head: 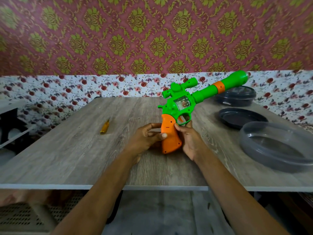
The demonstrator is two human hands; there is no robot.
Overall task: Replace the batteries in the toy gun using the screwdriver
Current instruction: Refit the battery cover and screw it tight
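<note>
- Orange plastic is catching my eye first: the grip [170, 138] of the toy gun [184, 106] is being held up over the middle of the desk [76, 158], nearer its front edge than its back edge. The green barrel is slanting up toward the far right corner.
- The person's left hand [145, 139] is pinching the grip from one side. The thumb is lying across the orange face and the other fingers are curling round behind it, holding nothing else.
- The right hand [191, 141] is wrapping the other side of the grip, with the thumb reaching up beside the trigger guard and the fingers curling out of sight behind the plastic.
- Both hands seem to be turning the flat side of the grip toward the person, probably so that its small dark screw holes are showing. I am guessing the battery cover is sitting there.
- The yellow-handled screwdriver [104, 127] is lying loose toward the desk's left edge, well apart from both hands.
- The job looks to be only beginning: the grip appears closed, and one hand is going to have to let go to fetch the tool.
- Along the right edge a grey bowl [254, 150], a dark plate [223, 114] and a dark lidded container [237, 97] are standing clear of the work.
</note>
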